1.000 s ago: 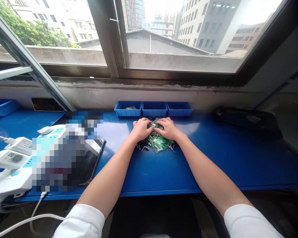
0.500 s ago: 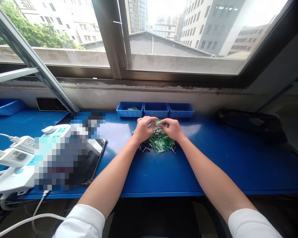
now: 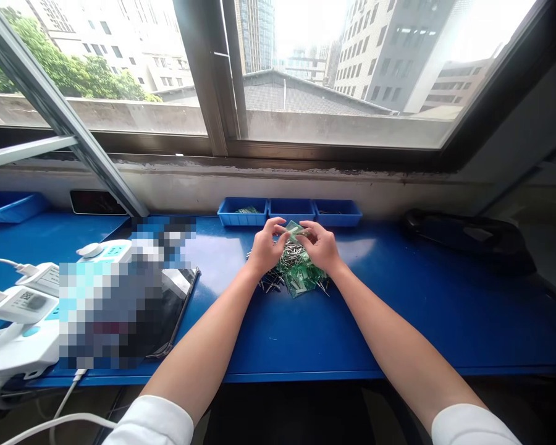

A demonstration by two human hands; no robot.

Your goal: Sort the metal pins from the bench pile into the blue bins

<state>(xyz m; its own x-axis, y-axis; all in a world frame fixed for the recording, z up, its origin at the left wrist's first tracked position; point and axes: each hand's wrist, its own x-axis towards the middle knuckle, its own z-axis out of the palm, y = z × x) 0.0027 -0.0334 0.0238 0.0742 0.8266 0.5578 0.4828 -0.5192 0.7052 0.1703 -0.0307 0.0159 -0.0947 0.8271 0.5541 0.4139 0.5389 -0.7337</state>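
My left hand [image 3: 266, 248] and my right hand [image 3: 323, 248] pinch a small, see-through green plastic packet [image 3: 293, 229] between them. Thumbs and fingertips are closed on its two sides, just above a heap on the blue table. In the heap lie many thin silvery metal pieces [image 3: 293, 252] that look like rivets or pins. More green packets [image 3: 302, 279] rest on the near side of the heap, with a few dark-ended pieces [image 3: 271, 281] at its left. What the held packet contains is too small to make out.
Behind the heap stand three blue bins: the left bin [image 3: 242, 220] holds greenish pieces, then a middle bin [image 3: 287, 201] and a right bin [image 3: 339, 220]. A power strip [image 3: 21, 346] with plugs and a tablet-like device [image 3: 178, 309] lie left. A dark case [image 3: 467, 241] sits right.
The green packet now shows more fully, spread between my fingertips. Both hands stay over the heap, and the whole view has shifted slightly.
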